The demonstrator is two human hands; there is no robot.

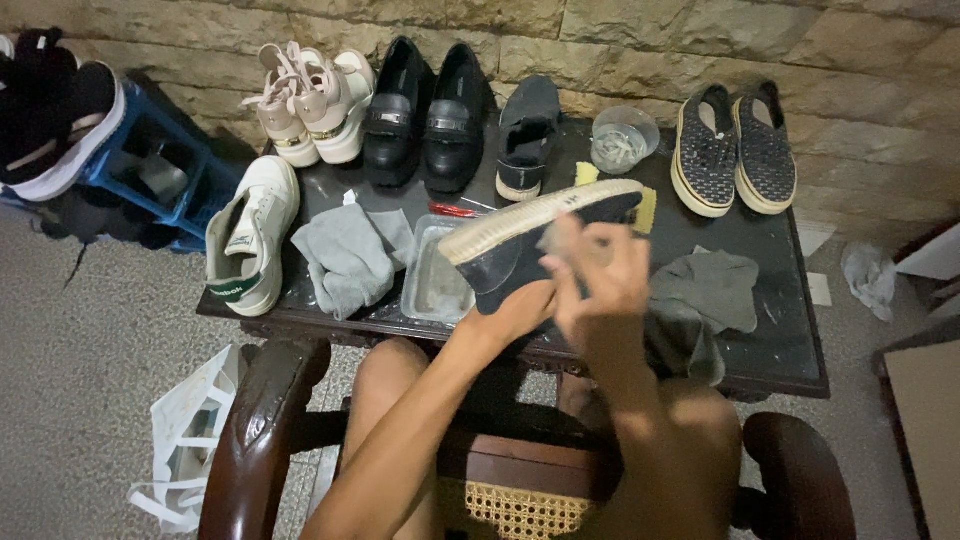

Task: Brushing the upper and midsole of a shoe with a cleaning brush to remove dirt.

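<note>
left hand holds dark shoe (sole up) above tray, grey cloths beside.

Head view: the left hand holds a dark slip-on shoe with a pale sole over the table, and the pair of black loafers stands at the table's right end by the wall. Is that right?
Not quite. In the head view the left hand does hold the dark slip-on shoe over the table, but the black loafers stand at the back left of centre, beside the cream platform shoes. The right end holds a dotted slip-on pair.
</note>
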